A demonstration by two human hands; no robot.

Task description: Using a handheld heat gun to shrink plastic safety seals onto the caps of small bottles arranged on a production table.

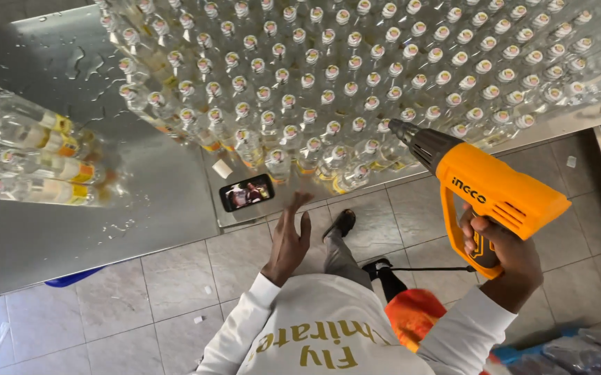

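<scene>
Currently: right hand [505,253], grip clamped on orange plastic heat gun [484,187], nozzle at the near edge of massed clear capped bottles [328,76] on steel counter [71,222]. Left hand [290,239] open, empty, beside black phone [246,192]. Cap heating apparently underway; steady sweeping needed.

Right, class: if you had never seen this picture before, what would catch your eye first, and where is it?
The orange heat gun at right, gripped in the right hand, its nozzle aimed at the bottles. Next, the dense block of clear capped bottles filling the steel table up top. The left hand hangs open near a phone at the table's edge.
</scene>
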